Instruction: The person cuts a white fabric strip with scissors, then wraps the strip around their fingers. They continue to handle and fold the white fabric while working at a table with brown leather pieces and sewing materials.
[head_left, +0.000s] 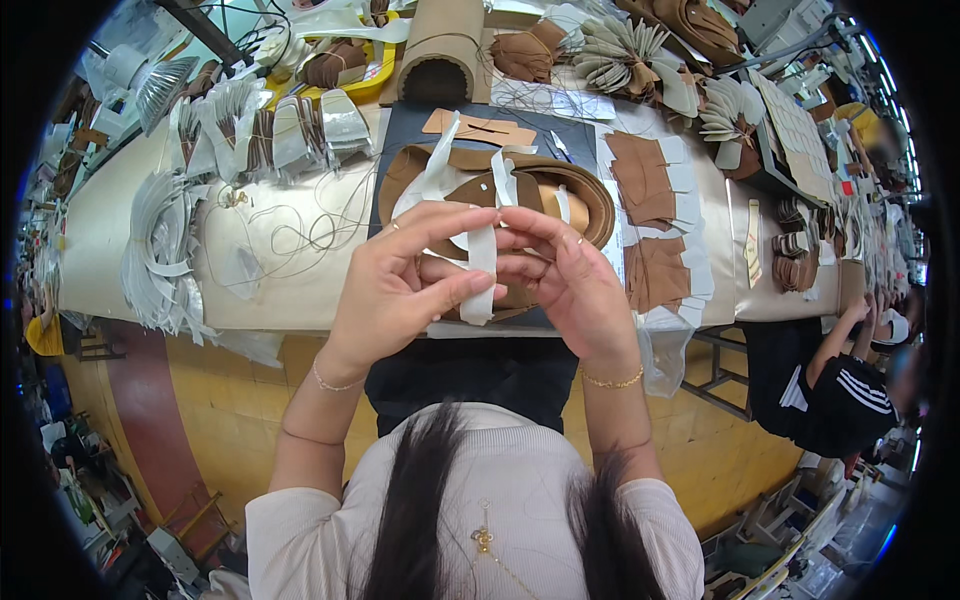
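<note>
Left hand [400,285] and right hand [570,280] meet above the table edge, fingers of both pinched on one white strip [482,262] held upright between them. Directly behind: brown curved leather pieces [560,185] on a dark mat [400,130], partly hidden by the hands. Left: stacked white cut pieces [165,250], loose thread [300,235]. Right: brown rectangular patches [640,180]. Cardboard roll [440,50] at rear.

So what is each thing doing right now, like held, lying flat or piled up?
Left hand: raised, fingers pinching the white strip.
Right hand: raised, fingers closed on the same strip.
White strip: held upright between both hands.
Brown curved pieces: lying flat on the dark mat.
Dark mat: flat on the table.
Cardboard roll: lying on its side.
Brown squares: laid overlapping in rows.
</note>
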